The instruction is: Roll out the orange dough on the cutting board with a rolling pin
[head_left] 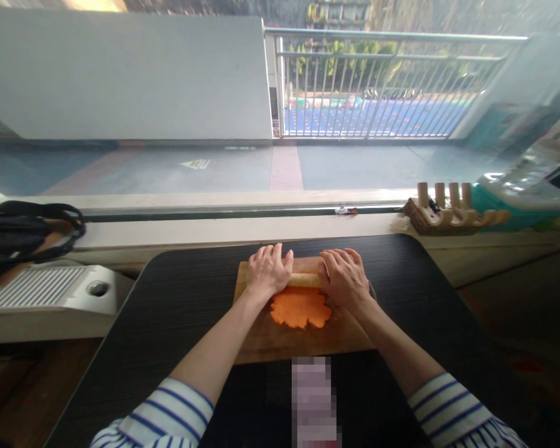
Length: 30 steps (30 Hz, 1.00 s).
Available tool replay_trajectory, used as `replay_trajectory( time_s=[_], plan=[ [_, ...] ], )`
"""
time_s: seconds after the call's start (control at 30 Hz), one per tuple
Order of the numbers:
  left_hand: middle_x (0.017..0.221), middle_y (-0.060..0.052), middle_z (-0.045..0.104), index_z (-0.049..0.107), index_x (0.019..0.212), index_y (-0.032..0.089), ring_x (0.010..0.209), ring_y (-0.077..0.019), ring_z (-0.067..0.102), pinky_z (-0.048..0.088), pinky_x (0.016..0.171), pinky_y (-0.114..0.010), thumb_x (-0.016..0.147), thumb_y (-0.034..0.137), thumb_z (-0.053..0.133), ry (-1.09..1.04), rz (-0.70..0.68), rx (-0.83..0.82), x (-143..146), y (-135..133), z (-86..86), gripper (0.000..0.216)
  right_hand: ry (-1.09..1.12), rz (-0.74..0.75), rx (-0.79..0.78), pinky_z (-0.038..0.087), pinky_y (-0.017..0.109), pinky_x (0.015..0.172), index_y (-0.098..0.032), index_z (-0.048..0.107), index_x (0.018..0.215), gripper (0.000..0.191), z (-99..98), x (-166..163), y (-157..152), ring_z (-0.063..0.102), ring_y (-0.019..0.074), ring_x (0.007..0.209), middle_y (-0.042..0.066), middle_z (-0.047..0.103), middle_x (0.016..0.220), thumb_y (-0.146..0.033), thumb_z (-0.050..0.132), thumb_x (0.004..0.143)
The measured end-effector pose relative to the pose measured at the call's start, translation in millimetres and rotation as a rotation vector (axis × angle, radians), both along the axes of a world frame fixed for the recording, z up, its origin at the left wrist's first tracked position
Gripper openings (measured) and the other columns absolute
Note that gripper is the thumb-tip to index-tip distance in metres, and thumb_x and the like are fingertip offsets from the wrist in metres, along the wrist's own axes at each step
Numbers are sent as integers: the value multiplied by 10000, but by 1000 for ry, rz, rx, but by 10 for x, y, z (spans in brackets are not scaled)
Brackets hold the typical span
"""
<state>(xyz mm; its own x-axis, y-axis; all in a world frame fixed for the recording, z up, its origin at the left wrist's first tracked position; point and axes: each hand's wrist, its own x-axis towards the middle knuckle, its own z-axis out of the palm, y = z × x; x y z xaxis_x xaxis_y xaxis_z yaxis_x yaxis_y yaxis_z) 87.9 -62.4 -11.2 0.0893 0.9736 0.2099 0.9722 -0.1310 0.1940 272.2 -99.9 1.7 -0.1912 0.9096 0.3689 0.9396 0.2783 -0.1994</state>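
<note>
A light wooden rolling pin [305, 280] lies crosswise over the far edge of a flat, ragged-edged sheet of orange dough [301, 307]. My left hand [269, 270] rests over the pin's left end, fingers curved forward over it. Over the right end lies my right hand [345, 275], its fingers curled across the wood in the same way. Both palms hide the pin's ends. Under the dough is a wooden cutting board [308, 341], part of which my forearms cover.
The board sits on a black table [182, 298] by a window. On the sill to the right stand a wooden rack [452, 211] and a clear plastic bottle [527, 168]. At left are a black bag [23, 233] and a white slatted unit [74, 289]. A pixelated patch covers the table's near middle.
</note>
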Motion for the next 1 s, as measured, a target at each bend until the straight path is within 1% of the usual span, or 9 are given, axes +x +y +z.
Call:
replay_trajectory(
  time_s=[0.1, 0.2, 0.63, 0.87, 1.0],
  plan=[
    [1206, -121, 643, 575, 1187, 171, 1144, -270, 553, 412, 950, -438, 940, 471, 291, -15, 20, -53, 12, 36, 37, 481, -14, -42, -38, 204, 372, 1040, -196, 617, 1051, 284, 0, -7, 37, 560, 199, 1054, 77, 676, 1131, -271, 364, 945],
    [1210, -121, 642, 580, 1174, 174, 1145, -269, 555, 413, 951, -432, 941, 475, 285, -22, 37, -67, 28, 67, 65, 482, -25, -66, -85, 223, 365, 1015, -200, 612, 1060, 293, 15, -18, 102, 562, 203, 1041, 82, 681, 1116, -278, 353, 947],
    [1207, -132, 641, 579, 1164, 173, 1129, -285, 560, 415, 936, -445, 936, 500, 252, 3, 36, -40, 48, 157, 74, 515, -34, -113, -172, 246, 361, 987, -213, 618, 1063, 288, 32, -22, 194, 582, 202, 1008, 70, 699, 1063, -265, 368, 931],
    [1111, -134, 677, 602, 1077, 175, 1077, -286, 587, 433, 892, -428, 935, 490, 264, 24, 44, -38, 63, 184, 118, 484, -22, -137, -269, 279, 383, 969, -228, 605, 1086, 291, 30, -15, 272, 580, 211, 1037, 67, 689, 1098, -273, 368, 922],
    [1101, -128, 682, 602, 1083, 160, 1058, -277, 598, 430, 896, -415, 939, 452, 277, 9, 28, 15, 66, 188, 139, 460, -3, -146, -301, 293, 406, 969, -232, 611, 1072, 292, 23, -17, 305, 565, 223, 1065, 70, 674, 1138, -271, 372, 910]
  ],
)
